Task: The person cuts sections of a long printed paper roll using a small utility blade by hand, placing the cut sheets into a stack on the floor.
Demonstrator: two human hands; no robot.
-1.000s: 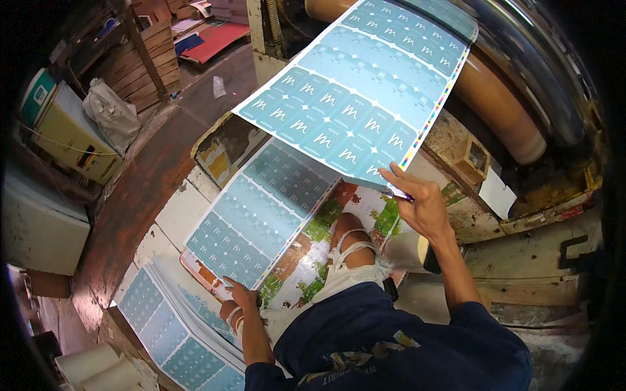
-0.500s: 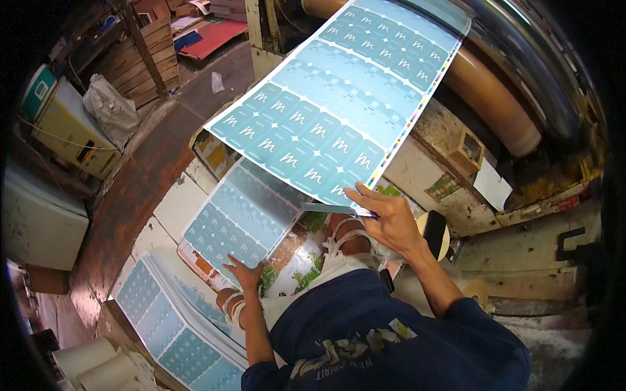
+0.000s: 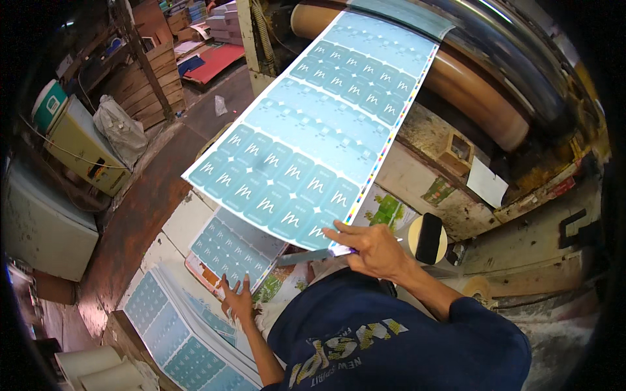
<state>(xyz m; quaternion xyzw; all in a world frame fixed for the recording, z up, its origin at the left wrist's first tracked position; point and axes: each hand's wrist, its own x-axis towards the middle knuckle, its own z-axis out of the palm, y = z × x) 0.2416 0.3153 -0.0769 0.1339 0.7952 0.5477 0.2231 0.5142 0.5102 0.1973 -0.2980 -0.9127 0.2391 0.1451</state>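
A long teal printed sheet (image 3: 313, 137) stretches from the machine's rollers down toward me. At its near right corner is my right hand (image 3: 378, 251), fingers closed round the purple-and-white handle of a knife (image 3: 303, 257). The long grey blade points left beneath the sheet's near edge. My forefinger lies at the sheet's corner; whether it grips the paper I cannot tell. Lower down, my left hand (image 3: 238, 301) rests with spread fingers at the near edge of a second printed sheet (image 3: 228, 244). The hanging sheet partly covers that one.
A pile of printed sheets (image 3: 176, 319) lies at lower left. Dark rollers (image 3: 482, 98) run along the upper right. Beside my right hand are a black phone-like object (image 3: 429, 238) and a pale round thing under it. A small wooden box (image 3: 456, 151) sits on the machine ledge.
The long sheet has come farther down toward me. My right hand and the knife have moved down and slightly left with its corner. My left hand has shifted a little down and left.
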